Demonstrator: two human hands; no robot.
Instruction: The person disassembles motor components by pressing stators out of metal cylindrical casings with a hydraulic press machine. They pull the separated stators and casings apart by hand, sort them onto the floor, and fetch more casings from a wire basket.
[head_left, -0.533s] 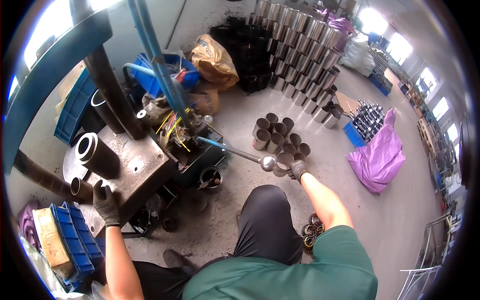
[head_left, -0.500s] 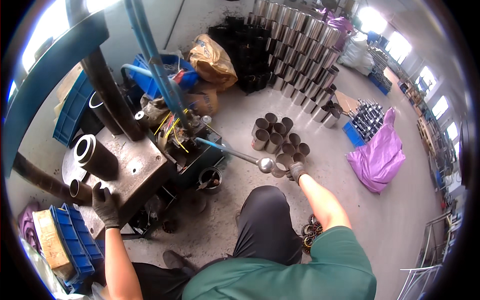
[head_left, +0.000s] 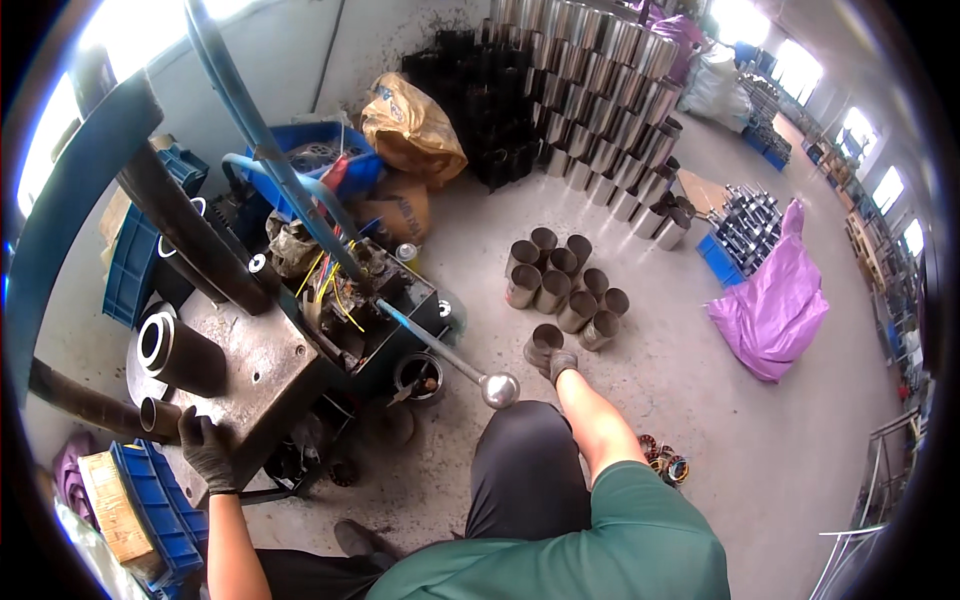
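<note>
Holding a metal tube (head_left: 537,353), the right hand (head_left: 557,364) keeps its grip narrow on the tube's side, near a cluster of tubes (head_left: 552,292) standing on the floor (head_left: 660,340). The left hand (head_left: 207,455) is at the side of a short pipe (head_left: 161,418) on the desk (head_left: 240,345); whether its grip holds the pipe, I cannot tell. A thick cylinder (head_left: 195,362) stands just behind that pipe. Between the hands, a lever (head_left: 440,350) ending in a steel ball (head_left: 500,390) juts across the way. A bucket (head_left: 425,395) sits near the lever; a purple bag (head_left: 770,322) lies farther right.
</note>
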